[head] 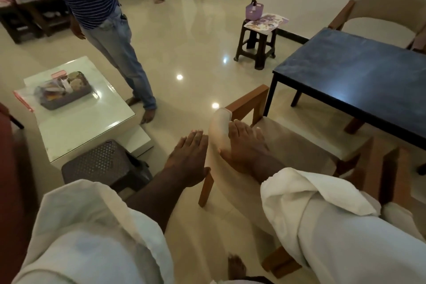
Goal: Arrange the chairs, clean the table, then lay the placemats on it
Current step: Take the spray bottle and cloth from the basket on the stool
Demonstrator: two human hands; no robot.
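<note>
White sleeves point(92, 233) lead to the chair point(288, 143) backrest point(217, 127): left hand point(187, 159) flat, fingers point(196, 138) straight, on its outer face; right hand point(247, 147) laid relaxed inside. Its seat faces the blue worktop point(357, 76), just right.

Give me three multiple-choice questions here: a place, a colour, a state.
1. The placemats lie: A on the floor; B on the brown stool; C on a sofa.
2. The table top is: A white; B red; C dark blue.
3. The left hand and right hand: A rest on the chair back; B hold a cloth; C hang free.
Key: 1 B, they top the brown stool; 2 C, its surface is dark blue; 3 A, both lie against the chair back.
</note>
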